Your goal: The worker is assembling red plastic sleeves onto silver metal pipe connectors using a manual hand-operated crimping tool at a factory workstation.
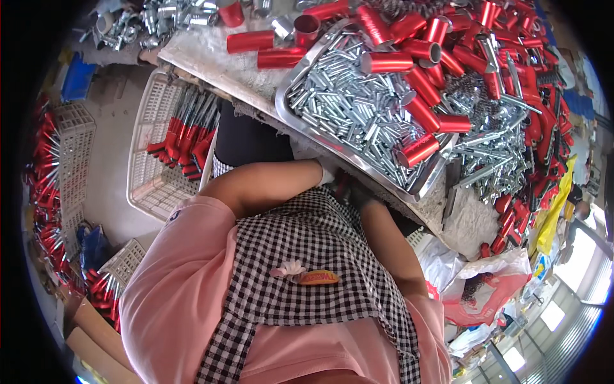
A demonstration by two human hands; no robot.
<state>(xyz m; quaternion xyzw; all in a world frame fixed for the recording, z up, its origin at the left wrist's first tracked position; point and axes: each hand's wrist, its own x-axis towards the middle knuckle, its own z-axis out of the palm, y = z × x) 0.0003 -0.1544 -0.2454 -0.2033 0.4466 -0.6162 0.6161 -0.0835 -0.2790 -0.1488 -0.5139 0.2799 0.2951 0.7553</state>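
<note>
Both hands are held low at the lap, below the near edge of the surface (208, 46). The left hand (328, 174), white at the wrist, is only partly seen, and the right hand (362, 196) is in dark shadow; whether either is closed or released cannot be told. A small dark-red part (343, 185) is made out between them, but whether it is gripped cannot be confirmed. Just ahead of the hands, a metal tray (348, 154) is filled with loose steel pins (345, 89), with red tubes (419, 150) laid over its right side. Ahead and to the right of the right hand, steel rods (489, 153) are heaped. To the left of the left hand, red-handled tools with metal shafts (185, 131) are stacked in a white plastic crate (142, 125); a further red-handled batch (48, 211) is noted farther left. The crated pieces are judged to be already assembled, at least in part; the work is judged well short of complete, given the quantity of loose parts remaining.
</note>
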